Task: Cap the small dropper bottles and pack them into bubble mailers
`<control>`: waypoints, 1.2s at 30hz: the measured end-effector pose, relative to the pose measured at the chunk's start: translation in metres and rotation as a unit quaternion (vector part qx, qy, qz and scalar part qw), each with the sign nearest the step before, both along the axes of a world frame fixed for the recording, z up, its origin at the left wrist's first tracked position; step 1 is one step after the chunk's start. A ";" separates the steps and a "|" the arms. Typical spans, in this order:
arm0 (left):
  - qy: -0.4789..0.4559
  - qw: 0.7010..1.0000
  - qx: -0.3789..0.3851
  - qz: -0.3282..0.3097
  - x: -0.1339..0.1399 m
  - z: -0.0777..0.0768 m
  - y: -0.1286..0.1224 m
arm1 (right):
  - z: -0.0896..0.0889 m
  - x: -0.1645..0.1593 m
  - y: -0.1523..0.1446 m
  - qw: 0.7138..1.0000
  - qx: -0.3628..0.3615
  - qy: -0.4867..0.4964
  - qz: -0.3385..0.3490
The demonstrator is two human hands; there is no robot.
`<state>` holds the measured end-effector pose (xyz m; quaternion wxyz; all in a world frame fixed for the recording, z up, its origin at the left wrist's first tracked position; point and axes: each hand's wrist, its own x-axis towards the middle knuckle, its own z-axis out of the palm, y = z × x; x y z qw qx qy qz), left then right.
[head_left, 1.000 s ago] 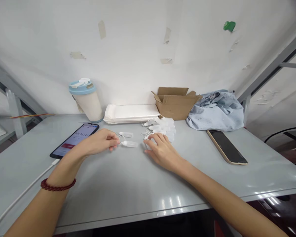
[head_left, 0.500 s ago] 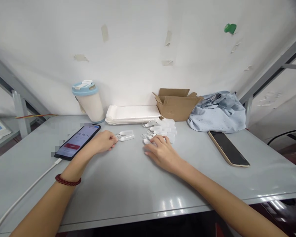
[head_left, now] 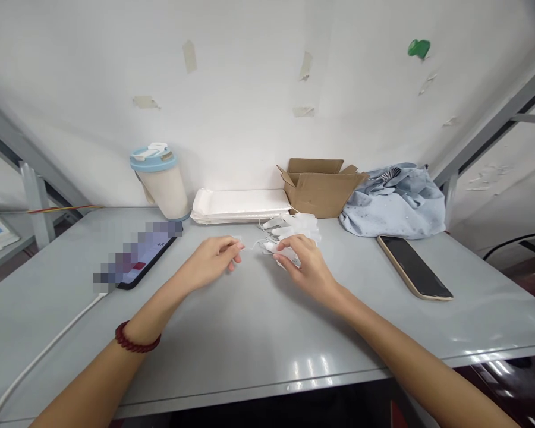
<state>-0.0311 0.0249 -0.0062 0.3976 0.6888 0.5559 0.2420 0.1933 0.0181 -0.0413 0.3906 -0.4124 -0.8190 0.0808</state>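
My left hand (head_left: 218, 258) is closed in a pinch above the table, with a thin white cord (head_left: 255, 244) at its fingertips. The cord reaches toward a small white plastic piece (head_left: 271, 246), which the thumb and fingers of my right hand (head_left: 305, 264) pinch. Just behind my right hand lies a pile of similar translucent white pieces (head_left: 301, 223) with thin cords. Behind my left hand, a few clear pieces (head_left: 234, 238) on the table are mostly hidden by its fingers.
A phone on a cable (head_left: 149, 261) lies at left, a second phone (head_left: 414, 267) at right. Along the wall stand a blue-lidded cup (head_left: 163, 187), a stack of white packs (head_left: 241, 205), an open cardboard box (head_left: 318, 193) and a bundled light-blue cloth (head_left: 396, 205).
My left hand has moved right from the pair of clear pieces, toward my right hand. My right hand has gone from lying spread over the pile to pinching one piece.
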 end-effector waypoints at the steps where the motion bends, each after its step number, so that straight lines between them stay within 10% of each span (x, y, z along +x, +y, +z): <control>1: -0.015 1.000 -0.009 -0.009 0.002 -0.002 -0.001 | 0.000 0.000 0.000 1.000 -0.001 0.001 0.001; 36: -0.213 0.968 -0.129 -0.018 0.010 -0.001 -0.007 | 0.001 -0.002 -0.005 0.998 0.031 0.000 0.053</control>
